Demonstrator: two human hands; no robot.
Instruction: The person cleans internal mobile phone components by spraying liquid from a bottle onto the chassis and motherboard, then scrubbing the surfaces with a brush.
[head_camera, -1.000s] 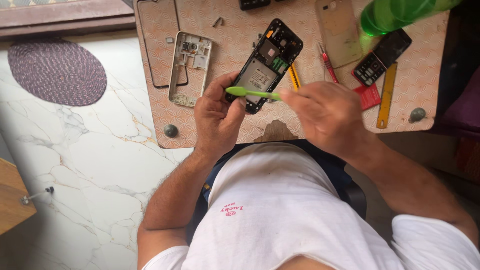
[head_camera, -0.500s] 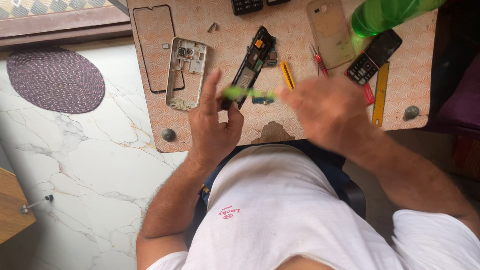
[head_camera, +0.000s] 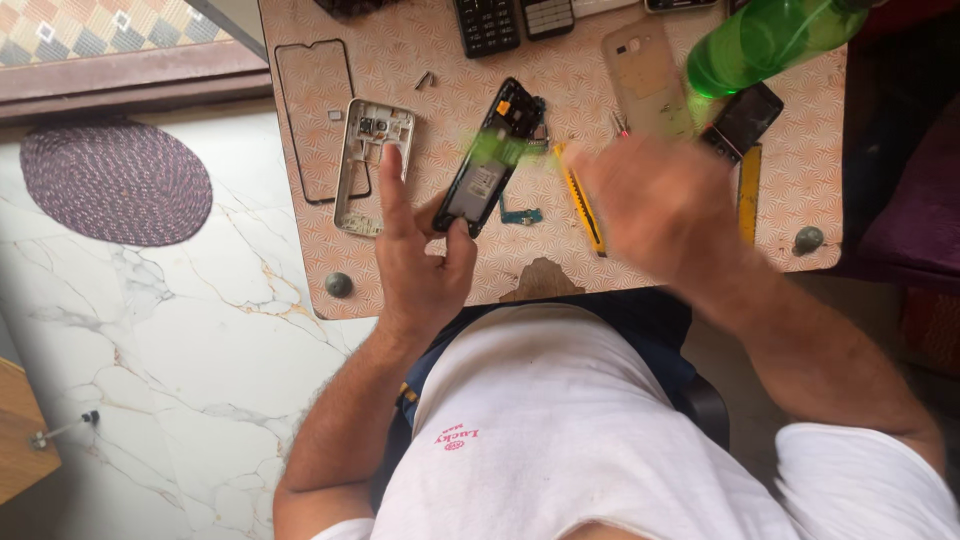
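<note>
Opened phone (head_camera: 487, 168) lies on board (head_camera: 420, 270), long axis running away from person, tilted right. L hand (head_camera: 420, 265) nearer: thumb and finger pinch its near end. R hand (head_camera: 655, 205) just right, blurred; prob. clenched on green brush (head_camera: 500, 150).

left hand (head_camera: 420, 262) is gripping the opened phone (head_camera: 492, 165), index finger sticking straight out; right hand (head_camera: 655, 205) is hovering blurred just right of it.
</note>
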